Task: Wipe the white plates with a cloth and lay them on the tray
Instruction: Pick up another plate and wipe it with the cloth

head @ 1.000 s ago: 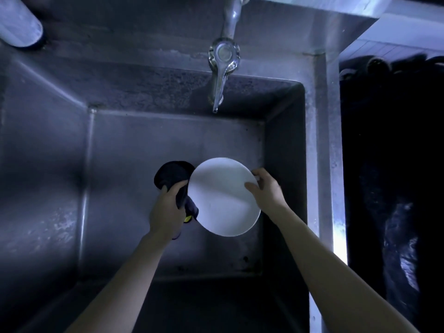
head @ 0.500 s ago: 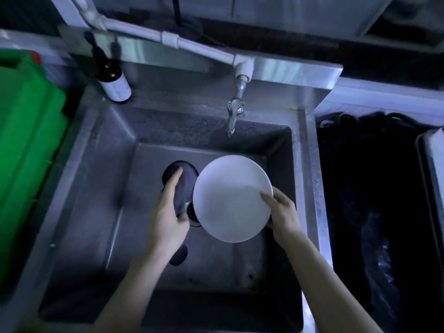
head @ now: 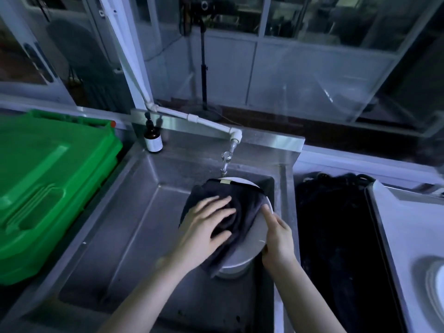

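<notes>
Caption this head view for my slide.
Left hand presses a dark cloth onto a round white plate gripped by the right hand over a steel sink.

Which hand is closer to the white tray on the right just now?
Right. The right hand holds the plate by its right rim, on the side toward the tray; the left hand presses the cloth on the plate's face, farther left.

Plates (head: 258, 234) (head: 436, 284) two, cloth (head: 242, 198) one, hands (head: 204, 227) (head: 280, 236) two, bottle (head: 153, 138) one, tap (head: 225, 162) one, sink (head: 144, 212) one.
</notes>
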The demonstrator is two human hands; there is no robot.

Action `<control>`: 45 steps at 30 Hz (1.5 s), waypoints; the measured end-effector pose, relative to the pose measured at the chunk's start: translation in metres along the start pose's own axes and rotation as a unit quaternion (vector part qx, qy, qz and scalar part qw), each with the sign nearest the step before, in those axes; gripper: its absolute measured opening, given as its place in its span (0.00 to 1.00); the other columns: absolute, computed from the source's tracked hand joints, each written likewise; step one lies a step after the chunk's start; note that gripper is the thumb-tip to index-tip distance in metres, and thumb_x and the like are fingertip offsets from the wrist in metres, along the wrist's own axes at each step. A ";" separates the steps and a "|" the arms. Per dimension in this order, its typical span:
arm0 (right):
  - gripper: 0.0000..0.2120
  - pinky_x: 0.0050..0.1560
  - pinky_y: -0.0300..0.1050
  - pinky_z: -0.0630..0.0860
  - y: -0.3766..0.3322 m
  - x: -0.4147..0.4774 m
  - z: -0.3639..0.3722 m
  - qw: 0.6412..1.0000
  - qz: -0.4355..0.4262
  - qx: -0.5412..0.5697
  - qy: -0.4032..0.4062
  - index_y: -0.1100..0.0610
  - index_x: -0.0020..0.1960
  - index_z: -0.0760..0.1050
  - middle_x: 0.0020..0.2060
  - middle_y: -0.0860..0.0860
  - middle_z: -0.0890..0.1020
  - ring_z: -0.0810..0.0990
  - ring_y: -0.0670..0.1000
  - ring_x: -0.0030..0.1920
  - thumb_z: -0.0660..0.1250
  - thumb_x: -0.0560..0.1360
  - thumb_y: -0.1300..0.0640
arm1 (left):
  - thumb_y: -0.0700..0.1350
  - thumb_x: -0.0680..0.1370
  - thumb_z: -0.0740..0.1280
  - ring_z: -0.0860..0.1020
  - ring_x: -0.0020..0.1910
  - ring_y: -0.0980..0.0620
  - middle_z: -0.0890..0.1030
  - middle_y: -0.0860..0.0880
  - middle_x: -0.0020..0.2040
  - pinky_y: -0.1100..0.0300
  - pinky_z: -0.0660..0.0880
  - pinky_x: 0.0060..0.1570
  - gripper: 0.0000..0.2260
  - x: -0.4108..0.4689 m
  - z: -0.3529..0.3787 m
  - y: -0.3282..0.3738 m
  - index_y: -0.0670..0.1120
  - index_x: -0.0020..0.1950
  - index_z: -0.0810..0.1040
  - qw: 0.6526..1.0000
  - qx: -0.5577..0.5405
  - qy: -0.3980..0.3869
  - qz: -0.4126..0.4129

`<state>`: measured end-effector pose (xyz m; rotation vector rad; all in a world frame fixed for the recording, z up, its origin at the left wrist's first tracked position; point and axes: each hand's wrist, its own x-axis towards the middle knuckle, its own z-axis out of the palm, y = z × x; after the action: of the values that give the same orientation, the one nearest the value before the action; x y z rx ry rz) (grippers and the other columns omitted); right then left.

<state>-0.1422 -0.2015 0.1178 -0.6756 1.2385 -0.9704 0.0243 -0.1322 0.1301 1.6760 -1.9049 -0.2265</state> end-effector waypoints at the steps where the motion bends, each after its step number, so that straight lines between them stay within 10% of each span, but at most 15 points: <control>1: 0.12 0.50 0.50 0.78 -0.003 -0.003 0.000 1.000 -0.008 0.004 -0.005 0.59 0.42 0.85 0.45 0.62 0.86 0.83 0.57 0.45 0.70 0.78 0.51 | 0.44 0.76 0.69 0.67 0.74 0.49 0.70 0.52 0.74 0.50 0.64 0.72 0.20 -0.001 0.004 0.008 0.47 0.69 0.77 0.999 0.027 -0.014 0.028; 9: 0.32 0.46 0.51 0.69 -0.027 -0.028 0.001 0.995 -0.087 -0.007 -0.045 0.74 0.49 0.71 0.36 0.61 0.76 0.74 0.54 0.40 0.72 0.72 0.43 | 0.56 0.81 0.43 0.50 0.80 0.54 0.46 0.57 0.80 0.46 0.53 0.76 0.27 0.029 0.008 0.021 0.56 0.80 0.49 0.987 0.146 -0.033 -0.064; 17: 0.17 0.34 0.45 0.76 -0.065 -0.019 -0.012 0.991 -0.128 0.044 0.015 0.59 0.35 0.81 0.32 0.56 0.82 0.79 0.53 0.33 0.70 0.78 0.50 | 0.54 0.80 0.50 0.49 0.80 0.50 0.51 0.55 0.81 0.40 0.47 0.76 0.26 0.030 -0.004 0.037 0.52 0.78 0.62 0.988 0.153 -0.017 -0.014; 23: 0.12 0.47 0.45 0.78 -0.049 -0.022 0.000 0.994 -0.108 0.035 -0.004 0.53 0.40 0.86 0.41 0.53 0.87 0.85 0.50 0.44 0.70 0.78 0.51 | 0.55 0.82 0.45 0.37 0.78 0.59 0.38 0.62 0.78 0.53 0.39 0.76 0.26 0.060 0.008 0.063 0.56 0.81 0.45 0.988 0.137 -0.051 0.046; 26: 0.19 0.39 0.47 0.68 -0.054 -0.026 0.003 0.992 -0.126 0.024 0.006 0.56 0.30 0.74 0.31 0.54 0.74 0.72 0.53 0.35 0.72 0.74 0.46 | 0.54 0.84 0.49 0.37 0.78 0.56 0.35 0.61 0.78 0.51 0.39 0.77 0.27 0.077 -0.001 0.046 0.57 0.77 0.36 0.989 0.140 -0.039 -0.012; 31: 0.32 0.43 0.51 0.68 -0.083 -0.020 0.001 0.981 -0.173 0.078 0.041 0.76 0.48 0.67 0.37 0.58 0.73 0.72 0.54 0.39 0.72 0.72 0.46 | 0.60 0.78 0.39 0.35 0.77 0.58 0.38 0.60 0.78 0.53 0.37 0.77 0.29 0.058 -0.011 0.027 0.55 0.79 0.42 0.987 0.150 -0.040 -0.035; 40: 0.14 0.44 0.43 0.76 -0.049 -0.027 0.016 0.992 -0.120 0.045 0.016 0.61 0.42 0.85 0.38 0.49 0.84 0.77 0.45 0.40 0.70 0.78 0.52 | 0.54 0.83 0.46 0.34 0.78 0.57 0.34 0.61 0.78 0.52 0.36 0.75 0.27 0.061 0.005 0.059 0.54 0.80 0.41 0.994 0.095 -0.056 0.020; 45: 0.20 0.34 0.43 0.62 -0.063 -0.029 0.012 0.988 -0.141 0.048 0.047 0.61 0.33 0.68 0.30 0.54 0.67 0.64 0.50 0.34 0.71 0.77 0.52 | 0.54 0.85 0.50 0.39 0.79 0.55 0.36 0.59 0.78 0.51 0.38 0.76 0.27 0.073 0.000 0.027 0.54 0.80 0.40 0.992 0.105 -0.032 -0.056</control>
<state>-0.1461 -0.2056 0.1883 -0.7496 1.1899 -1.3016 -0.0015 -0.1960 0.1662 1.9384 -1.9404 -0.1283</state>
